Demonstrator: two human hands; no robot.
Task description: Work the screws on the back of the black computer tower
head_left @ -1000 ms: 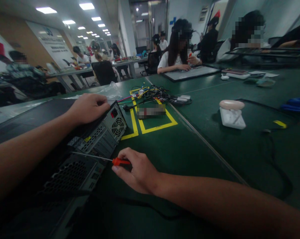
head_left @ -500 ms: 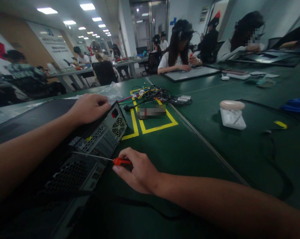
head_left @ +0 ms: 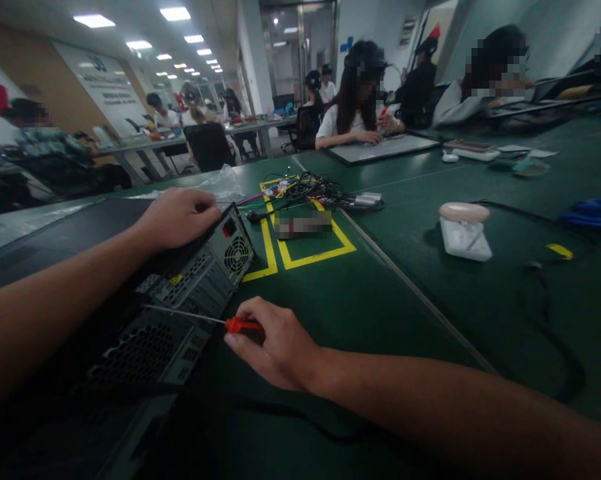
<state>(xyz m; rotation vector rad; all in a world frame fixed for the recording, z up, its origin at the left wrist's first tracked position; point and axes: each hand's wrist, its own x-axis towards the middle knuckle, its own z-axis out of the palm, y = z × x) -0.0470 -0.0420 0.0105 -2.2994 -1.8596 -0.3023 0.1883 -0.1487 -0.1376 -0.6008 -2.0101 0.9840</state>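
A black computer case (head_left: pixel 213 277) lies at the left of the green table, its metal rear panel turned towards my right side. My left hand (head_left: pixel 178 217) rests with curled fingers on top of the case by its rear corner; its far fingers are partly hidden. Closed around the orange handle of a screwdriver (head_left: pixel 238 325) is my right hand (head_left: pixel 275 343). The thin shaft points left to the rear panel, and its tip is at a dark spot near the case's edge. Whether the tip sits in a screw is too dark to tell.
Beyond the case lies a tangle of cables (head_left: pixel 305 190) near yellow tape marks (head_left: pixel 320 257) and a blurred box (head_left: pixel 303 225). A white earbud case (head_left: pixel 465 230) stands to the right. Across the table a person (head_left: pixel 360 100) works over a flat panel (head_left: pixel 380 148).
Both my hands, the screwdriver and the computer case have hardly moved. At the far right, a dark panel by another person has been raised and tilted.
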